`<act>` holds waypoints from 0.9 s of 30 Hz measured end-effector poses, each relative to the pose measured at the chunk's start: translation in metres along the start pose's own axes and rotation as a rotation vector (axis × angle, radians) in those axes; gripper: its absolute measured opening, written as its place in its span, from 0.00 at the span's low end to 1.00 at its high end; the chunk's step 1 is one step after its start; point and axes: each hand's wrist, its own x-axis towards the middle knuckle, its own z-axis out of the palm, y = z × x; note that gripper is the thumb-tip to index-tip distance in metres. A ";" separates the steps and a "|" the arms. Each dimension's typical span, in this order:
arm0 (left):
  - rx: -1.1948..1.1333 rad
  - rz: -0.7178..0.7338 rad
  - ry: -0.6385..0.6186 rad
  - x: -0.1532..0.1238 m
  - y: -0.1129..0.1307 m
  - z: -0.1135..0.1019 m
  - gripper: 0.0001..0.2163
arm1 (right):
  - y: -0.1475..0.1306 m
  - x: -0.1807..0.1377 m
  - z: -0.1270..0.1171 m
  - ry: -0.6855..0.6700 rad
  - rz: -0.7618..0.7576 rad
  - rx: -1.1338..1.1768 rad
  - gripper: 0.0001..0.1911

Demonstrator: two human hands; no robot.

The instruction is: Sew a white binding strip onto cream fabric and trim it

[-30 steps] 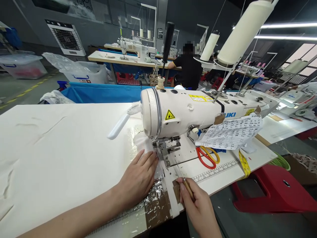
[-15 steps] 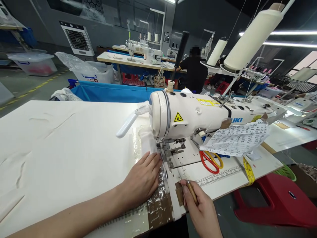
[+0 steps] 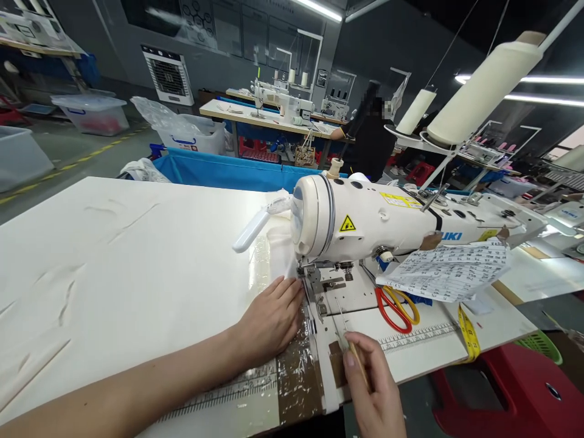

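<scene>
Head view, lower centre: white fabric [image 3: 137, 255] lies under the left hand [image 3: 269, 316], fingers spread flat on it beside the presser foot [image 3: 314, 281]. At bottom right, the right hand [image 3: 374, 395] pinches a wooden-handled awl [image 3: 349, 337], fingers closed round it, below the sewing machine [image 3: 365, 219].

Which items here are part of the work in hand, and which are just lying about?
In use: left hand flat on white fabric; right hand holding awl; sewing machine.
Lying about: scissors, tape measure, printed sheet, red stool.
</scene>
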 end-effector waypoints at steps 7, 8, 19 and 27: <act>-0.129 -0.075 -0.041 0.007 -0.005 -0.006 0.19 | -0.014 0.020 0.028 -0.160 -0.575 -0.184 0.12; -0.141 -0.073 -0.043 0.007 -0.006 -0.006 0.19 | -0.015 0.024 0.032 -0.171 -0.644 -0.244 0.12; -0.175 -0.058 0.004 0.007 -0.010 -0.003 0.17 | -0.019 0.043 0.053 -0.085 -0.800 -0.664 0.15; -0.210 -0.092 -0.009 0.008 -0.011 -0.005 0.18 | -0.020 0.039 0.059 -0.032 -0.754 -0.825 0.14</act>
